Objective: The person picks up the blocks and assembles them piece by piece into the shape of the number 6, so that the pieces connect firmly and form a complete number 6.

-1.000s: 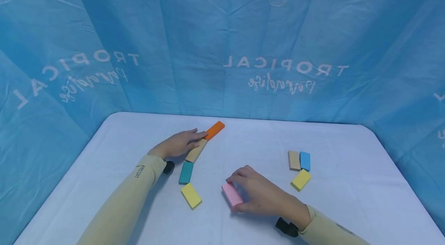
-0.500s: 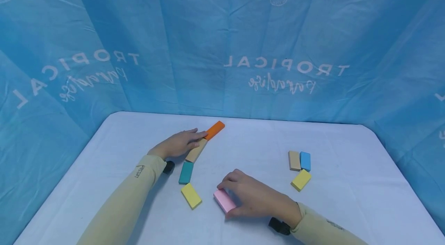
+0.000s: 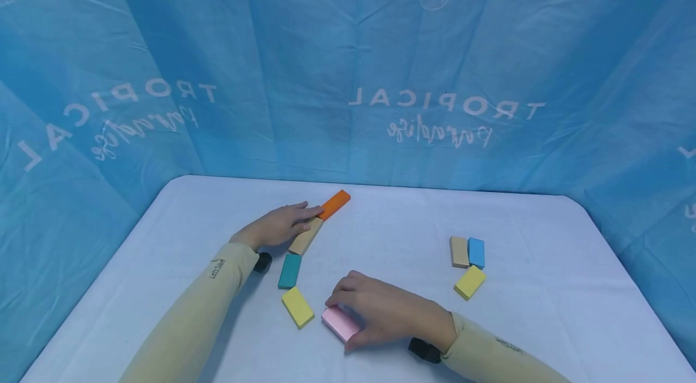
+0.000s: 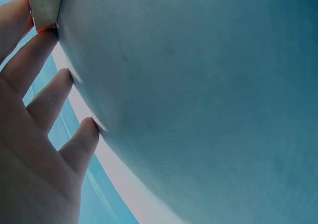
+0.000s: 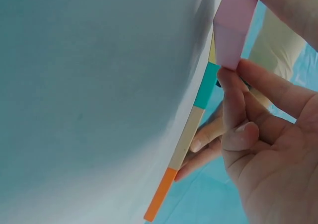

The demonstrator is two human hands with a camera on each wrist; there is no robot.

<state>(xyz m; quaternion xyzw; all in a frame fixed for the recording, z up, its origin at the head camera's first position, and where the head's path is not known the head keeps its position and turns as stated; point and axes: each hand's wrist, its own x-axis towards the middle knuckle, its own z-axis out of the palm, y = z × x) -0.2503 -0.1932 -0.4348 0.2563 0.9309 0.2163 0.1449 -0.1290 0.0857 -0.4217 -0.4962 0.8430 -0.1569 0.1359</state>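
My right hand pinches a pink block between thumb and fingers, low over the white table, to the right of a yellow block. That yellow block ends a slanting row: beyond it lie a teal block, a plain wooden block and an orange block. My left hand rests at the row's far half, fingers extended and spread, touching the wooden block near its joint with the orange one. In the right wrist view the pink block shows between thumb and fingertips.
On the right of the table stands a small group: another plain wooden block, a blue block and a second yellow block. A blue printed curtain hangs along the back and side edges of the white table.
My right hand has moved left and slightly nearer with the pink block, bringing it close to the yellow block and turning it a little. My left hand and the row stay in place.
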